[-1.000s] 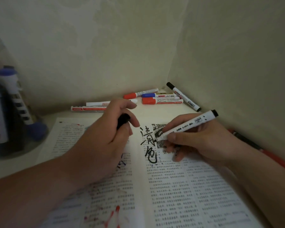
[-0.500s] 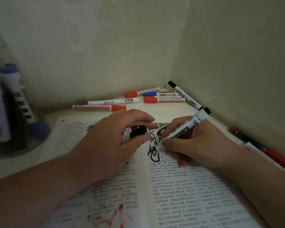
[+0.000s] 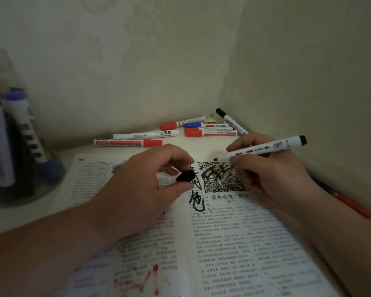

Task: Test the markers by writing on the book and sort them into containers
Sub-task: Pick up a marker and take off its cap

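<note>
An open book (image 3: 234,243) of printed text lies in front of me, with black handwriting near its spine and red ink marks low on the left page. My right hand (image 3: 272,174) grips a white marker (image 3: 263,147) with a black end; its bare tip points left, just above the page's top edge. My left hand (image 3: 141,187) pinches the marker's black cap (image 3: 185,176) between thumb and fingers, a short way left of the tip. A clear container (image 3: 19,146) at the far left holds several markers.
Several loose markers with red, blue and black caps (image 3: 210,132) lie along the back wall in the corner. Two more pens (image 3: 349,204) lie by the right wall, beside my right forearm. Walls close in behind and on the right.
My right hand lifted the marker off the page and swung its tip left and up. My left hand turned the cap toward the tip.
</note>
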`<state>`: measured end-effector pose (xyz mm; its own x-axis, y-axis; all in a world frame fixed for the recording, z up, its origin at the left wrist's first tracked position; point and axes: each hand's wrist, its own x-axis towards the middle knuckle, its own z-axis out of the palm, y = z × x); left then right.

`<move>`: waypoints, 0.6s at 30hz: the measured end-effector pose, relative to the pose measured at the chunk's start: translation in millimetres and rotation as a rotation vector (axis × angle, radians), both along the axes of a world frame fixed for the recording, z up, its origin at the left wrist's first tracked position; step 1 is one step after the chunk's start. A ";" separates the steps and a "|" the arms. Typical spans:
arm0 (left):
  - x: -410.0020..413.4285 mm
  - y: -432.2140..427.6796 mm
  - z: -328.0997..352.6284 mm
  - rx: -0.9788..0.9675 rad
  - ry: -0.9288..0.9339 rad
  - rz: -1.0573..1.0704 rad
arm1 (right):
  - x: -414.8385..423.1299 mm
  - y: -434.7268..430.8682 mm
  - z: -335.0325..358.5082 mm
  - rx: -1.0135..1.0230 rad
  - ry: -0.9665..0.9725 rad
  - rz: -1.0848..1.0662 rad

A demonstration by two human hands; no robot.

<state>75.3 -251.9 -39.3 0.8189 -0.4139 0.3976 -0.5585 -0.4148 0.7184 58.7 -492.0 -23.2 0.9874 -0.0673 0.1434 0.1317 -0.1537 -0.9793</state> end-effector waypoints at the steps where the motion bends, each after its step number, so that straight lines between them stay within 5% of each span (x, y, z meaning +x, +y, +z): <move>1: -0.9 0.5 1.8 0.038 -0.016 0.007 | -1.2 -1.3 2.2 -0.009 0.000 -0.001; 13: -4.9 -1.7 6.0 0.120 -0.017 -0.077 | -13.4 -38.2 43.4 -0.224 0.151 -0.073; 18: -4.4 -2.7 2.7 0.112 -0.013 -0.086 | -24.1 -40.3 10.4 0.046 0.186 -0.201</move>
<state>70.9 -254.6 -36.6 0.7737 -0.5245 0.3554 -0.6044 -0.4426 0.6624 34.6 -532.2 -12.9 0.9626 -0.2668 -0.0473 -0.0801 -0.1133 -0.9903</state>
